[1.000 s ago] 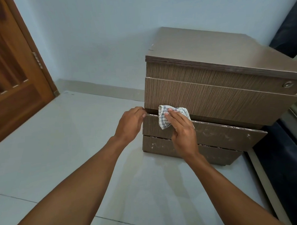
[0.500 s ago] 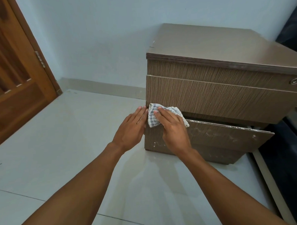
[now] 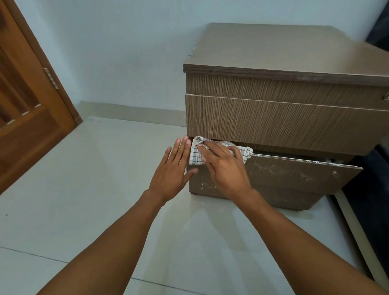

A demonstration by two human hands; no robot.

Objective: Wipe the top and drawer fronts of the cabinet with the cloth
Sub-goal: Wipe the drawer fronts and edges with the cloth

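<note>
A brown wood-grain cabinet (image 3: 294, 117) stands against the pale wall, with a smooth top and several drawer fronts. The lower drawer (image 3: 300, 172) hangs ajar, its right end swung outward, its dusty front showing white marks. My right hand (image 3: 223, 166) presses a white checked cloth (image 3: 195, 154) flat against the top left corner of that drawer front. My left hand (image 3: 173, 170) is flat and open, fingers together, resting against the cabinet's left edge beside the cloth.
A brown wooden door (image 3: 20, 98) fills the left side. Pale floor tiles (image 3: 91, 184) spread in front of the cabinet. A dark piece of furniture (image 3: 380, 196) stands close against the cabinet's right side.
My right hand slid the cloth left along the lower drawer's top edge to its corner. My left hand opened from a curled grip on the drawer's corner to a flat palm.
</note>
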